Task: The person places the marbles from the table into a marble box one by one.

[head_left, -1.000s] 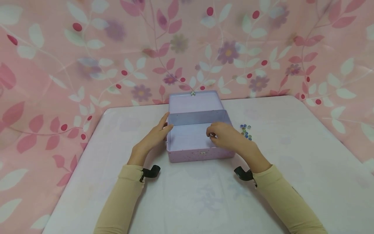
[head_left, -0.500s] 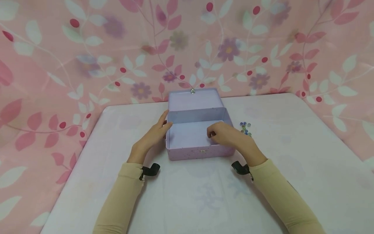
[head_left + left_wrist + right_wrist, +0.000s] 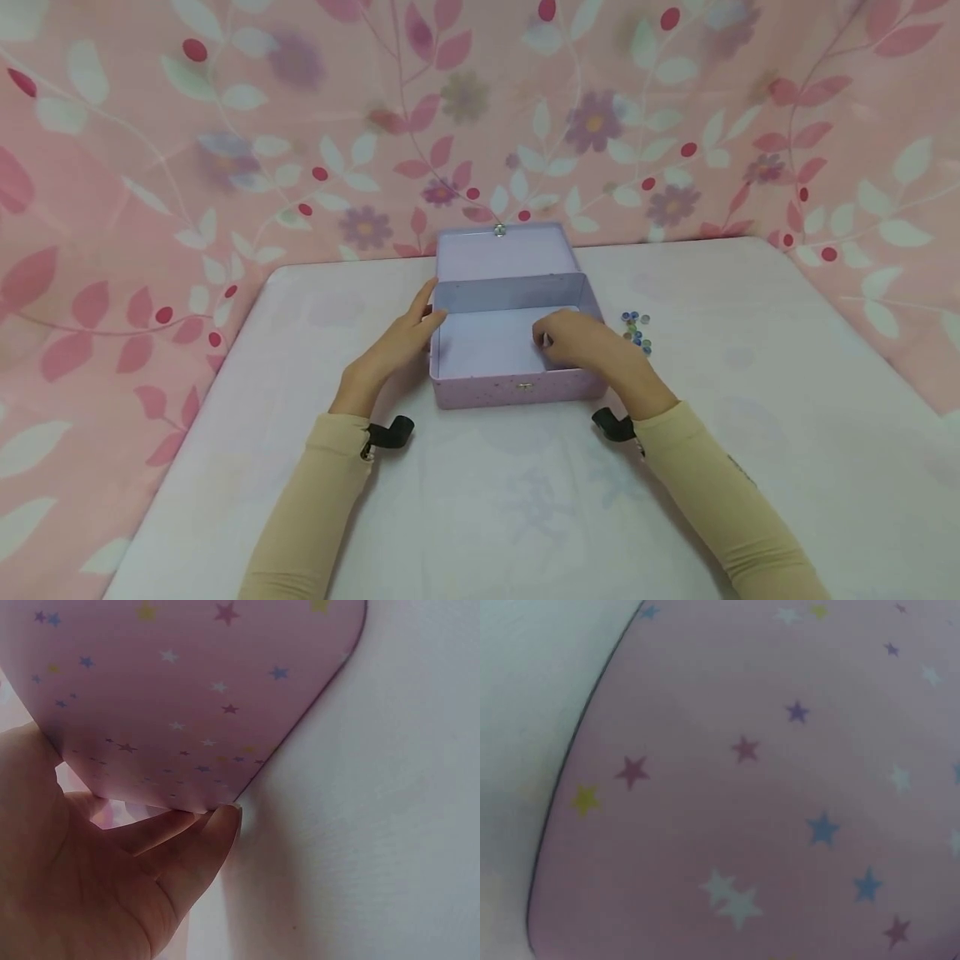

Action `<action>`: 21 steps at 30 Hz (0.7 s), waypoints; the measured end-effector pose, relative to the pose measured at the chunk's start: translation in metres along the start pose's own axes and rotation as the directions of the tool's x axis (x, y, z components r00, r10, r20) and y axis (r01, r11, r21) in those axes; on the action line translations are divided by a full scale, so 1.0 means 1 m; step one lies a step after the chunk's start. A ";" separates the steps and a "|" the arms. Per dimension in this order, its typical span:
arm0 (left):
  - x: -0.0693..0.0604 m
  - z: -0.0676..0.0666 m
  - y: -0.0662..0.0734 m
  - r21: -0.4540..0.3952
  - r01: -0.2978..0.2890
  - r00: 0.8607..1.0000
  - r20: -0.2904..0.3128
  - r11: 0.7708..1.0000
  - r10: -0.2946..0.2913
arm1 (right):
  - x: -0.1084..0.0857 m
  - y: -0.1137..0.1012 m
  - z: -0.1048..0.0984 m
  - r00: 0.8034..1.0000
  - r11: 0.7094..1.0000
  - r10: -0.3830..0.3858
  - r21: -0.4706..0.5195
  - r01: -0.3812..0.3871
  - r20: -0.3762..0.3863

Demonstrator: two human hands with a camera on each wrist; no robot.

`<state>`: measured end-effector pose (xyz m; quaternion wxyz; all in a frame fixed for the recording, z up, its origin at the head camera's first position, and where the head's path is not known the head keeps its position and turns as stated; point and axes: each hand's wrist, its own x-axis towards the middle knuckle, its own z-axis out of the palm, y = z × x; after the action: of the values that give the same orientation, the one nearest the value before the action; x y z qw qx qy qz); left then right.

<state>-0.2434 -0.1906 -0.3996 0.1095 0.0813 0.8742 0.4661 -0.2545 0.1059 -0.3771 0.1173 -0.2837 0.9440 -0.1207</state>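
A lilac box with its lid raised at the back stands mid-table. My left hand lies along its left side, thumb at the rim, fingers loosely extended. In the left wrist view the fingers of this hand touch the star-printed wall. My right hand reaches over the right part of the box with fingers curled down inside; its fingertips are hidden, so whether they hold anything cannot be seen. The right wrist view has only the box's starry outside, no hand.
Several small blue, green and clear glass beads lie on the white tablecloth just right of the box. Behind the table hangs a pink floral cloth. Black wrist cameras sit by both cuffs.
My right hand has dipped slightly lower into the box, and its fingertips have gone out of sight. The left hand keeps its place at the box's side.
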 end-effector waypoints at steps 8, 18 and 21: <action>0.002 0.000 0.001 -0.016 -0.006 1.000 0.001 1.000 0.006 | 0.001 0.001 -0.001 0.998 1.000 -0.012 0.023 0.013 -0.067; 0.000 0.000 0.001 -0.008 0.001 1.000 0.003 1.000 -0.001 | -0.004 -0.004 -0.003 0.981 0.996 -0.088 -0.003 0.089 -0.172; -0.001 0.000 0.001 -0.006 0.000 1.000 0.004 1.000 0.000 | -0.005 -0.004 -0.004 0.975 0.994 -0.104 0.018 0.110 -0.197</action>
<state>-0.2427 -0.1900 -0.3992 0.1117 0.0818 0.8726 0.4684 -0.2494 0.1065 -0.3709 0.0213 -0.3190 0.9325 -0.1679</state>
